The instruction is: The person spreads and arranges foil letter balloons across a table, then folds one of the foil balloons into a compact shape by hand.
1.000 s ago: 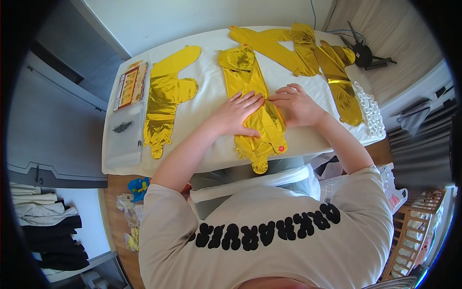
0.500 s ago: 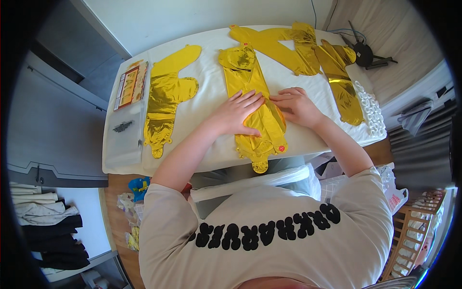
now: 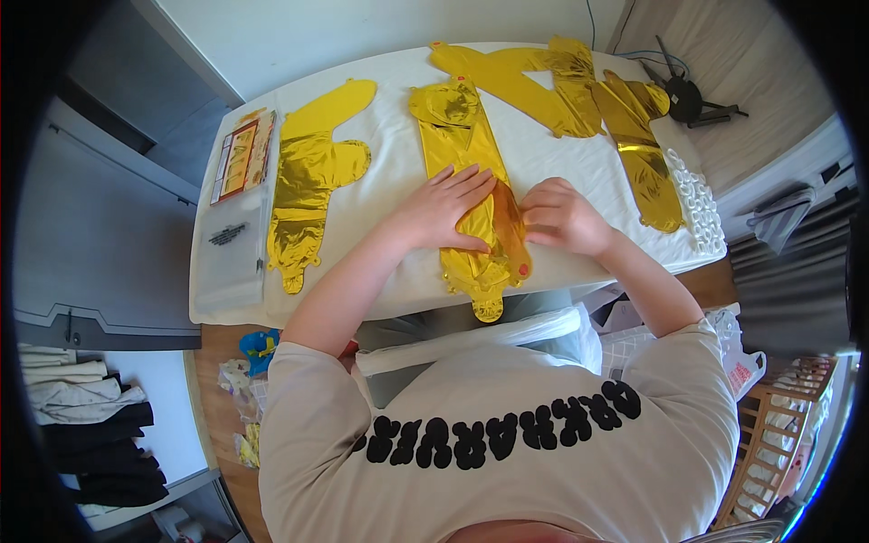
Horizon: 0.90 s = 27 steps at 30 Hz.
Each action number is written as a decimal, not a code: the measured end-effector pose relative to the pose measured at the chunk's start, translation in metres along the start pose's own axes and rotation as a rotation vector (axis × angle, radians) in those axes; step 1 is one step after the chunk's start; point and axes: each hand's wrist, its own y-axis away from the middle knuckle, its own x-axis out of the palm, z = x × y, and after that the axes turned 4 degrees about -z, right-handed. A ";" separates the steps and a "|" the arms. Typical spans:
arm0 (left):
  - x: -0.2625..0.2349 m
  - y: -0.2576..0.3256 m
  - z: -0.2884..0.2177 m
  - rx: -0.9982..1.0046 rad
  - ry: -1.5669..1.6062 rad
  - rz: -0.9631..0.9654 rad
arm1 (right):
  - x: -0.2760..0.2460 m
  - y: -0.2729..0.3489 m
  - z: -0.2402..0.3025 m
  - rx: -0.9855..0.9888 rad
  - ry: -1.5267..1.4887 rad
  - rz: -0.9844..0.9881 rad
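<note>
Four flat gold foil balloons lie on the white-covered bench (image 3: 579, 172). One sits at the left (image 3: 312, 176), one in the middle (image 3: 460, 145), and two are at the far right, a long one (image 3: 516, 81) crossing the top and another (image 3: 638, 149) running down toward the bench's right edge. Beside the left balloon lies one clear plastic packet (image 3: 231, 249), with one printed card (image 3: 237, 158) just above it. One strip of white bumpy packing (image 3: 697, 204) lies along the right edge.

The person's two hands are both on the middle balloon. The left hand (image 3: 444, 213) lies flat, palm down, its fingers (image 3: 471, 185) spread wide and stretched out across the foil, pressing on it rather than gripping it. The right hand (image 3: 561, 217) is curled, its fingers (image 3: 539, 210) bent in and pinched at the balloon's right edge, where a strip of foil is folded over and stands up between the two hands. How firmly it grips that fold I cannot tell.

The middle balloon runs from the far side of the bench toward the person, its lower end hanging just over the near edge, below both hands. The other three balloons lie well apart from the hands.
</note>
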 end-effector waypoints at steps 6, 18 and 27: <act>0.001 0.001 0.006 0.020 -0.033 0.009 | 0.016 -0.019 0.028 0.050 0.012 -0.085; 0.008 -0.003 0.006 -0.034 -0.024 0.018 | 0.026 -0.040 0.029 0.204 -0.023 0.127; 0.003 0.002 0.014 0.018 0.013 0.034 | 0.033 -0.030 0.037 0.300 -0.034 0.041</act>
